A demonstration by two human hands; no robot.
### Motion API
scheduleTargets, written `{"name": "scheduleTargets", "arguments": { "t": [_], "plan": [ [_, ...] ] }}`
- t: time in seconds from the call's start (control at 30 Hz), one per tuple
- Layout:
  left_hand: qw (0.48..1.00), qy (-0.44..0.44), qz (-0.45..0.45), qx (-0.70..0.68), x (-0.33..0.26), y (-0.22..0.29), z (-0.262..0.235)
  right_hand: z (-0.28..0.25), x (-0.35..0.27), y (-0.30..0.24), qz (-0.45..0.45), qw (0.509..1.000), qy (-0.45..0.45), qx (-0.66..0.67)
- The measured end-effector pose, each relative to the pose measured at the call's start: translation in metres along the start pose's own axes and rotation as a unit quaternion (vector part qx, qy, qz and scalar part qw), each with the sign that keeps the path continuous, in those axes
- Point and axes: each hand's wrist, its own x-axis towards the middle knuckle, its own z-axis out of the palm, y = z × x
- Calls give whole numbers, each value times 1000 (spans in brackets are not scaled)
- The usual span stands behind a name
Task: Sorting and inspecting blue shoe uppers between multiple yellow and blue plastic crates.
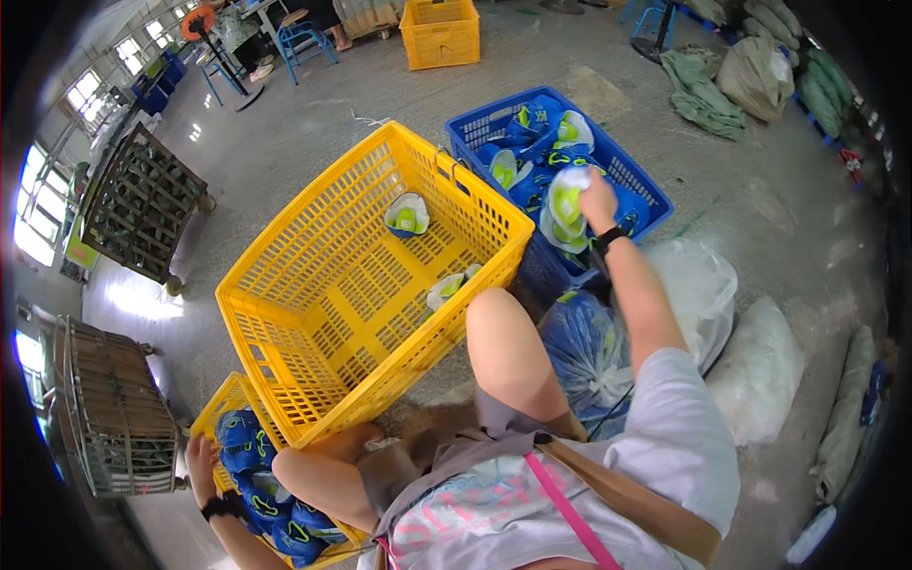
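My right hand (597,201) grips a white and lime-green shoe upper (566,206) above the blue crate (655,198) at the right. Blue shoe uppers (537,118) with lime-green parts are heaped in that crate. My left hand (201,467) is at the outer rim of a small yellow crate (211,410), beside more blue shoe uppers (249,446); its fingers look loosely apart, with nothing visible in them. Between my hands stands a large yellow crate (313,439), tilted toward me. Inside it lie a shoe upper (408,215) near the far wall and another (446,288), partly hidden by the near wall.
Clear plastic bags (586,347), one with blue contents, lie by my right leg, next to a white sack (757,375). Wheeled slatted carts (142,204) stand at the left. Farther off are another yellow crate (440,36), blue stools (304,40) and sacks (755,78).
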Motion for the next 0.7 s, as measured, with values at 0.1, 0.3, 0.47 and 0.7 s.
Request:
{"name": "scheduleTargets", "arguments": {
  "t": [0.1, 0.3, 0.47, 0.7],
  "plan": [
    [991, -80, 76, 73, 42, 73, 54, -29, 32, -32, -89, 991, 96, 9],
    [923, -247, 237, 174, 133, 151, 249, -14, 80, -47, -446, 892, 54, -50],
    [759, -349, 394, 382, 159, 166, 399, 25, 43, -96, -470, 868, -136, 85],
    [683, -334, 405, 507, 206, 131, 599, 57, -35, -99, -407, 863, -296, -40]
  ]
}}
